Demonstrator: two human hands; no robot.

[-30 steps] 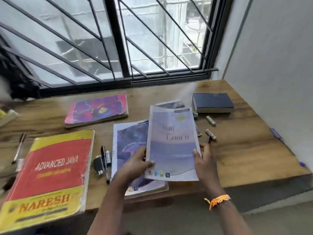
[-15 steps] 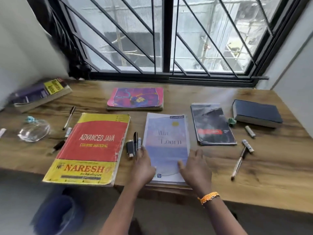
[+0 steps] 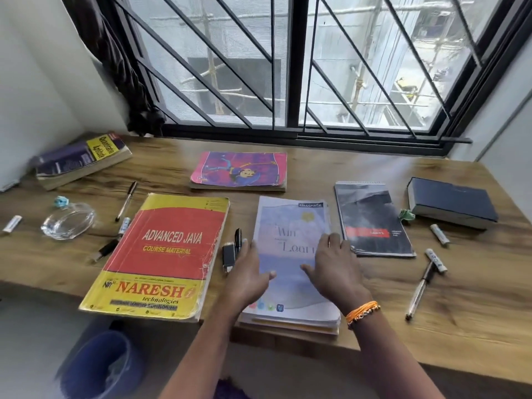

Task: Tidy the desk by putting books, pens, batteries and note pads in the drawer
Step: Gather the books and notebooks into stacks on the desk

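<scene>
A pale blue notebook [image 3: 290, 226] tops a small stack at the desk's front edge. My left hand [image 3: 249, 273] lies along its left edge and my right hand [image 3: 335, 266] rests flat on its cover, fingers straight. To the left lies a red and yellow Java book [image 3: 169, 254]. A pink notebook [image 3: 239, 169] sits behind, a black notebook [image 3: 371, 217] and a dark blue book [image 3: 450, 201] to the right. Pens [image 3: 419, 292] [image 3: 126, 200] and batteries [image 3: 439, 234] [image 3: 436, 260] lie scattered. No drawer is in view.
A thick book [image 3: 80, 159] lies at the far left by the wall, near a glass dish [image 3: 68, 221] and a white battery [image 3: 12, 224]. A black lighter-like item [image 3: 229, 254] and pen [image 3: 237, 239] sit beside my left hand. A blue bin [image 3: 100, 367] stands under the desk.
The pale blue notebook went from held in the air to lying on the stack. Both hands now rest on it. The view swung left, showing more of the desk.
</scene>
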